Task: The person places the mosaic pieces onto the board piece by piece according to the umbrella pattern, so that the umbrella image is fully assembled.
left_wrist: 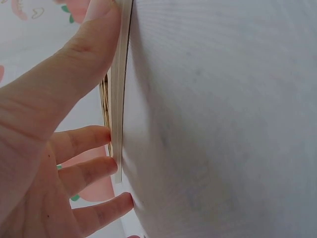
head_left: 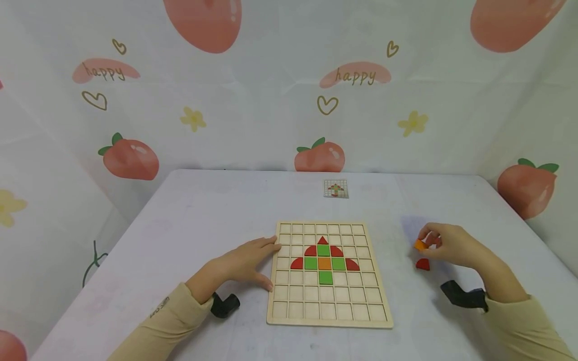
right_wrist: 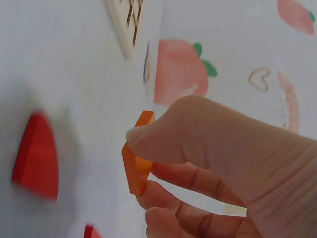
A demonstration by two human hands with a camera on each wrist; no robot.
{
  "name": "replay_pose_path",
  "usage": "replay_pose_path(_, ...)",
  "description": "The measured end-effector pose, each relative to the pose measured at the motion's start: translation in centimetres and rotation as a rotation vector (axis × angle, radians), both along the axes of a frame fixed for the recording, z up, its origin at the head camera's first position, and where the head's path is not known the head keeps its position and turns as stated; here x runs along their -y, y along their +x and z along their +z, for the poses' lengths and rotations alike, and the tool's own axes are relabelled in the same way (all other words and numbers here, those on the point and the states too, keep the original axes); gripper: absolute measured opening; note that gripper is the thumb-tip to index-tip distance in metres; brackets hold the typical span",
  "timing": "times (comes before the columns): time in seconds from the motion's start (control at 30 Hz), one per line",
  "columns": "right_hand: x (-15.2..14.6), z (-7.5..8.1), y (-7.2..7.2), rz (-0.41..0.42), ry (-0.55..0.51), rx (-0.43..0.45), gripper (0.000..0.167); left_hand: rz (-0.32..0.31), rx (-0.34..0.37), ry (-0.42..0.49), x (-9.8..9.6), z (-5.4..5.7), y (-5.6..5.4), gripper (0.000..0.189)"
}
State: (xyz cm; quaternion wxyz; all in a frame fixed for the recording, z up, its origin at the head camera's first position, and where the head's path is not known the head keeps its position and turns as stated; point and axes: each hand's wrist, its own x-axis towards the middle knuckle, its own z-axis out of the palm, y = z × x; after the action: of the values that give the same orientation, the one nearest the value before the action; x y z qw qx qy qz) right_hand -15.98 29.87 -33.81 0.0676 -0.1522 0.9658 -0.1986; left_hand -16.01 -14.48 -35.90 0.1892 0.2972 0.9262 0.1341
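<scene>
The wooden grid board [head_left: 327, 311] lies flat on the table. Red, green and orange tiles fill several cells in its upper middle. My left hand [head_left: 247, 260] rests against the board's left edge, its fingers spread and fairly straight. In the left wrist view, the thumb [left_wrist: 94, 39] and fingertips touch the board's side. Off to the right of the board, my right hand [head_left: 453, 244] pinches an orange tile [right_wrist: 133, 166] between thumb and fingers, just above the table. Close below it lies a red quarter-round tile [head_left: 423, 264]. A second red piece [right_wrist: 90, 232] shows partly in the right wrist view.
A small pattern card [head_left: 336, 189] with a matching grid picture lies behind the board. Black wrist mounts [head_left: 225, 305] sit at both cuffs. A white cloth printed with peaches hangs behind the table [head_left: 226, 200].
</scene>
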Motion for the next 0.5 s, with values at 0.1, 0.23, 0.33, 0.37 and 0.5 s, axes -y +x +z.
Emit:
replay_pose_path(0.1, 1.3, 0.3, 0.2, 0.011, -0.019, -0.005, 0.027, 0.004, 0.000, -0.004, 0.0, 0.1, 0.0, 0.091)
replay_pose_path(0.23, 3.1, 0.7, 0.5, 0.023, -0.049, 0.028, 0.026, 0.014, 0.004, -0.013, -0.1, 0.2, 0.0, 0.092)
replay_pose_path(0.33, 4.4, 0.8, 0.8, 0.040, -0.073, 0.041, 0.023, 0.017, 0.006, -0.014, -0.1, 0.2, 0.0, 0.092)
replay_pose_path(0.37, 4.8, 0.8, 0.8, 0.051, -0.075, 0.033, 0.023, 0.018, 0.005, -0.012, -0.1, 0.2, 0.0, 0.092)
replay_pose_path(0.5, 6.0, 0.7, 1.1, 0.101, -0.080, -0.008, 0.020, 0.019, 0.007, -0.011, -0.2, 0.2, 0.0, 0.092)
